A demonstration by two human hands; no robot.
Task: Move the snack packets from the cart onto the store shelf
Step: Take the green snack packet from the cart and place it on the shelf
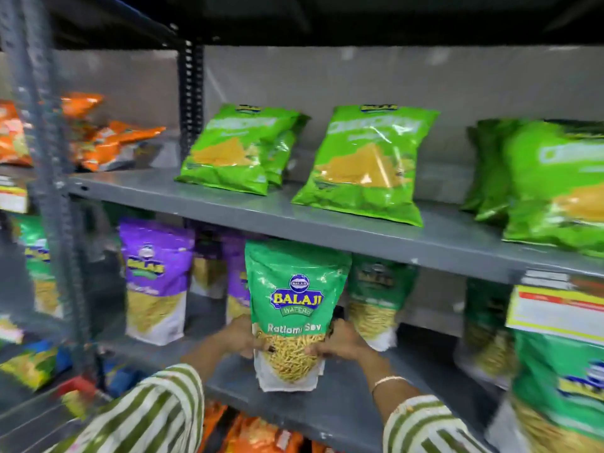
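Head view. I hold one green Ratlami Sev packet (287, 308) upright on the middle shelf (343, 407) of the grey rack. My left hand (240, 335) grips its lower left edge; my right hand (340, 343) grips its lower right edge. The fingers of both hands are closed on the packet, at the clear window where the sev shows. The packet's white base appears to touch the shelf surface near the front lip, and its top reaches just under the shelf above (294, 223).

Surroundings: a purple packet (155, 279) stands to the left, further back. A second green packet of the same kind (376, 295) stands just behind and to the right, partly hidden by my right hand. Lime-green chip bags (366, 165) lean on the upper shelf. The cart is not in view.

Step in hand, as I judge it: placement of one packet, at the seating stage. The packet is on the shelf but not yet released.

Next move, as I judge it: square the base flat, confirm the packet stands without leaning, then open both hands together and withdraw them sideways, so that neither neighbour is knocked. The tall, soft pouch may tip forward if I release one side first.
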